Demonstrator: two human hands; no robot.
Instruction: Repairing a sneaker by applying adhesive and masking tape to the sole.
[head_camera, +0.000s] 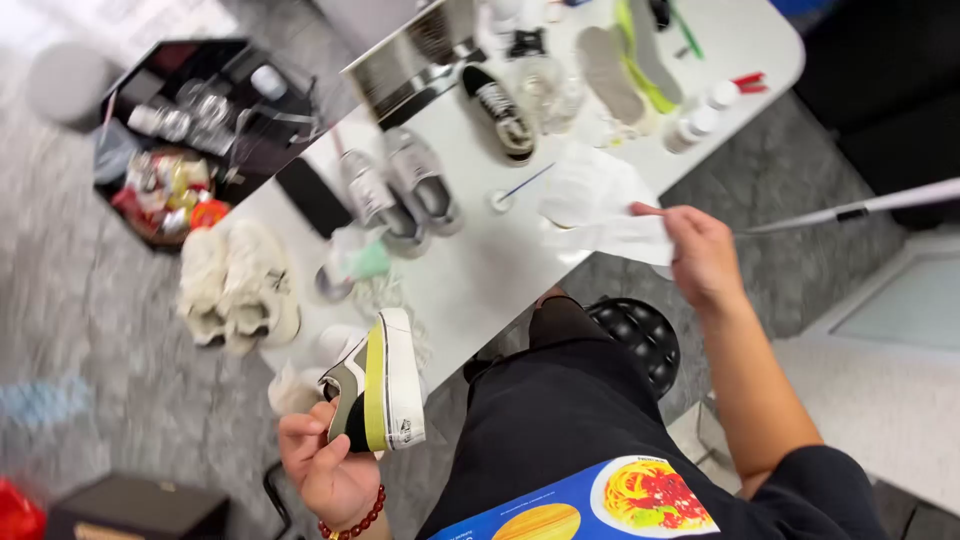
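Nearest the camera: left hand (325, 465) wrapped around a sneaker (382, 382) with a white sole and yellow stripe, held on edge just off the near corner of the surface (480, 270), sole side turned toward the lap. Bead bracelet (355, 520) on that wrist. Looks like a bit of crumpled white stuff tucked behind the fingers, too blurry to call.

Over on the other side, right hand (700, 255) pinching the corner of a white cloth (600, 205) that lies spread on the surface edge, fingers closed on it. Thin white rod (860, 207) running off past that hand, can't tell whether it's gripped or just behind.

Best guess at the step: mid shoe-cleaning, shoe already in hand, grabbing a wipe. Next move probably calls for lifting the cloth clear without dragging the small swab (515, 190) beside it, then bringing it across to the sole while keeping the shoe steady.

Further out: grey pair of sneakers (400, 190), cream pair (235, 285) at the left edge, a black-and-white shoe (500, 110), insoles (625, 60), small white bottles (695, 120). Beyond, a black box of supplies (195, 130) down on the floor.
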